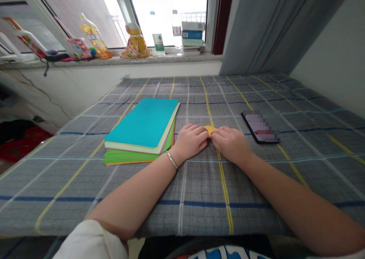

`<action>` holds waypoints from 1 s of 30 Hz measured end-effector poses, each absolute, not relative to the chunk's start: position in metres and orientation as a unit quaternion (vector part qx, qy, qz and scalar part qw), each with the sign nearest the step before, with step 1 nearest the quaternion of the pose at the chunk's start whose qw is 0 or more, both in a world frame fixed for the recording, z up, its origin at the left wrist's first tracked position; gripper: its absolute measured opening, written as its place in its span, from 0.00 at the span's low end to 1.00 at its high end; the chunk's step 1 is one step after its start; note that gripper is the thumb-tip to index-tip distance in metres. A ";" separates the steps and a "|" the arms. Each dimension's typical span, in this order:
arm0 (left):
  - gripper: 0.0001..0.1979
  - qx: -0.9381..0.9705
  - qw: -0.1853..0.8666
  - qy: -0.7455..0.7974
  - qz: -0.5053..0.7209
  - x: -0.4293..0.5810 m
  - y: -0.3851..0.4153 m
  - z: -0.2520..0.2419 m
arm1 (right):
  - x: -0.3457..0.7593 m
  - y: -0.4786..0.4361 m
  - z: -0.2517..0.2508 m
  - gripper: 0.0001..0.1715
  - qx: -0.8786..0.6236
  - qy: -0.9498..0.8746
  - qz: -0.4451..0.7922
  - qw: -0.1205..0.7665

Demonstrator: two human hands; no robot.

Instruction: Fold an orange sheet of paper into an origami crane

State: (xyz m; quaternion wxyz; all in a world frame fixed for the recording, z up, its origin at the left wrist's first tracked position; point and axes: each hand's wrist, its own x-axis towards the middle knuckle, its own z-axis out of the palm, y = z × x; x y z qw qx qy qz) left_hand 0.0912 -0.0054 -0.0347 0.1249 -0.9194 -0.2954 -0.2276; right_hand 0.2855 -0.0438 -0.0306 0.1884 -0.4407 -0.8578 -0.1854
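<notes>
Head view: I watch the left hand and right hand pinch yellow paper right of the paper stack; beyond it stands a yellow-labelled bottle, contents unclear.

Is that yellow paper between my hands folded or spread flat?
Folded, it seems: the yellow paper shows only as a small piece with slanting edges, pinched between the left hand and right hand; the rest is hidden.
</notes>
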 end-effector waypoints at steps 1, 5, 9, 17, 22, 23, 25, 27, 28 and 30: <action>0.07 -0.918 0.127 -0.300 -0.227 0.091 -0.005 -0.034 | 0.286 -0.043 -0.031 0.14 -0.438 -0.859 -0.182 0.194; 0.06 -0.913 0.150 -0.312 -0.215 0.092 -0.004 -0.033 | 0.286 -0.042 -0.031 0.14 -0.447 -0.852 -0.183 0.202; 0.05 -0.907 0.172 -0.317 -0.218 0.092 -0.003 -0.032 | 0.287 -0.041 -0.032 0.13 -0.463 -0.842 -0.183 0.210; 0.05 -0.905 0.160 -0.328 -0.219 0.088 -0.002 -0.029 | 0.294 -0.040 -0.032 0.12 -0.476 -0.834 -0.152 0.234; 0.03 -0.908 0.158 -0.323 -0.217 0.080 0.000 -0.027 | 0.297 -0.041 -0.030 0.10 -0.497 -0.822 -0.128 0.246; 0.02 -0.905 0.161 -0.329 -0.216 0.079 0.000 -0.027 | 0.298 -0.041 -0.030 0.10 -0.500 -0.820 -0.124 0.249; 0.02 -0.900 0.164 -0.341 -0.215 0.077 0.001 -0.026 | 0.300 -0.041 -0.030 0.09 -0.504 -0.816 -0.120 0.256; 0.02 -0.899 0.165 -0.345 -0.213 0.076 0.002 -0.025 | 0.301 -0.040 -0.030 0.09 -0.506 -0.813 -0.122 0.262; 0.02 -0.899 0.166 -0.345 -0.213 0.075 0.003 -0.024 | 0.301 -0.040 -0.030 0.08 -0.506 -0.812 -0.125 0.263; 0.01 -0.900 0.162 -0.342 -0.217 0.073 0.004 -0.023 | 0.302 -0.039 -0.030 0.08 -0.506 -0.811 -0.129 0.263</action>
